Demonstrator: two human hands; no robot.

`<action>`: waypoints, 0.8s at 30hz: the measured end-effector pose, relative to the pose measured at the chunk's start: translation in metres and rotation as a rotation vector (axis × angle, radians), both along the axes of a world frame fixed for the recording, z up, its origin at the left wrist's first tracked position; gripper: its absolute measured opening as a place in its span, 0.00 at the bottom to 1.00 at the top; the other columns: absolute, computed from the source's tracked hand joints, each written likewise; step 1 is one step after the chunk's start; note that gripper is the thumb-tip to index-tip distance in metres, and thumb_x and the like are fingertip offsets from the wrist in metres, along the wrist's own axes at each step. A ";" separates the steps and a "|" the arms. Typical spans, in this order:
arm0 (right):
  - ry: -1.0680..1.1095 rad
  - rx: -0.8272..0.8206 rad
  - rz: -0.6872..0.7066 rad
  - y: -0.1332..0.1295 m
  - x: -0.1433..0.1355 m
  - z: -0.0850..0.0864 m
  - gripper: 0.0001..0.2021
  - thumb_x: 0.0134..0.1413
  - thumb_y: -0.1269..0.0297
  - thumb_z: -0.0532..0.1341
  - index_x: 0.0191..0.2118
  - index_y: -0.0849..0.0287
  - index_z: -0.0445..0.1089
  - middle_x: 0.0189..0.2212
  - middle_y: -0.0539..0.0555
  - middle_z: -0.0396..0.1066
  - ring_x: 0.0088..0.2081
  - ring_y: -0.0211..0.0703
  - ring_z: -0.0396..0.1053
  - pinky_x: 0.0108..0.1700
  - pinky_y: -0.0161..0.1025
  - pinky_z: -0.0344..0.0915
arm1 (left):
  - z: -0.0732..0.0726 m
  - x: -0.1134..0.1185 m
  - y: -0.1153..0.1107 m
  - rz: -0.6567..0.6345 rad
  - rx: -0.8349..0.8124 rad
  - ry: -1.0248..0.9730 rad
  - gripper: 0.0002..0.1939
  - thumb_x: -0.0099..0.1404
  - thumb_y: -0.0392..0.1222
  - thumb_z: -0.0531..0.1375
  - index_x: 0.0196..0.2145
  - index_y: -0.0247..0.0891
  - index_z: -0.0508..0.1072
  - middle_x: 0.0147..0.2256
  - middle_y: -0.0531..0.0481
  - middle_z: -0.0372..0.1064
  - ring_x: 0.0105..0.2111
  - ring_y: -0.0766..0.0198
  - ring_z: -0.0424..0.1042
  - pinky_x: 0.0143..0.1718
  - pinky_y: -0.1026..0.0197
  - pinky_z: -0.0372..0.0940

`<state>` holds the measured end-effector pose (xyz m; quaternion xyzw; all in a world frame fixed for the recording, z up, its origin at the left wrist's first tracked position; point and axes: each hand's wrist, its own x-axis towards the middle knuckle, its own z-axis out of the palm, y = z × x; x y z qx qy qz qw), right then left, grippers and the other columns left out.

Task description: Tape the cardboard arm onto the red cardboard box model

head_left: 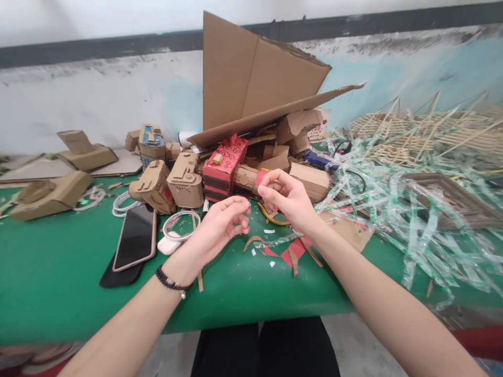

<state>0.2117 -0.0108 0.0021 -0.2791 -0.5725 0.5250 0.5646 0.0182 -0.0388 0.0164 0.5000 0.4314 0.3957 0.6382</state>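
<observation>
"While I hold my left hand (226,222) above the middle of the green-topped desk (58,283), how are its fingers?"

"Loosely curled and close together; I can't tell whether they grip anything."

"And my right hand (288,199)?"

"Thumb and forefinger nearly meet, but I can't tell whether something thin sits between them."

"Where do I have the red cardboard box with dark bands (222,170)?"

"Just beyond both hands, toward the desk's back edge, beside a rounded brown cardboard box (185,183)."

"Anything toward the sides?"

"I see a black-screened phone in a pale case (135,238) nearer the left edge, and tangled clear-and-green plastic strips (418,246) toward the right."
</observation>
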 end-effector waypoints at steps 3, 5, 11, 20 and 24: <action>-0.021 0.001 0.003 0.000 0.001 0.003 0.21 0.56 0.46 0.77 0.38 0.55 0.71 0.21 0.41 0.65 0.20 0.32 0.60 0.23 0.32 0.60 | -0.001 0.016 0.009 0.046 -0.061 -0.210 0.21 0.58 0.53 0.75 0.38 0.37 0.74 0.37 0.54 0.69 0.26 0.74 0.65 0.29 0.66 0.68; -0.022 -0.002 -0.001 0.001 0.001 0.005 0.21 0.56 0.46 0.77 0.38 0.55 0.71 0.22 0.42 0.66 0.21 0.32 0.60 0.23 0.32 0.60 | -0.001 0.022 0.017 0.051 -0.081 -0.307 0.21 0.56 0.51 0.77 0.37 0.36 0.76 0.37 0.54 0.69 0.27 0.74 0.66 0.29 0.68 0.68; -0.034 -0.003 -0.032 0.006 0.003 -0.001 0.20 0.65 0.41 0.70 0.42 0.54 0.74 0.21 0.42 0.65 0.20 0.34 0.59 0.24 0.34 0.59 | -0.005 0.030 0.028 0.059 -0.084 -0.463 0.20 0.56 0.49 0.79 0.35 0.34 0.77 0.35 0.54 0.71 0.26 0.74 0.67 0.27 0.68 0.69; -0.062 0.047 -0.109 0.004 0.002 -0.010 0.18 0.74 0.44 0.62 0.42 0.52 0.81 0.40 0.55 0.78 0.42 0.45 0.77 0.35 0.37 0.77 | -0.010 0.027 0.028 0.097 -0.052 -0.517 0.18 0.58 0.46 0.78 0.37 0.35 0.78 0.34 0.54 0.72 0.26 0.74 0.67 0.27 0.68 0.67; -0.193 0.236 -0.243 0.001 0.002 -0.008 0.16 0.76 0.49 0.60 0.44 0.52 0.81 0.44 0.57 0.78 0.46 0.47 0.78 0.39 0.39 0.80 | -0.010 0.029 0.026 0.101 -0.053 -0.526 0.18 0.58 0.46 0.79 0.37 0.34 0.79 0.34 0.54 0.72 0.25 0.74 0.68 0.26 0.69 0.66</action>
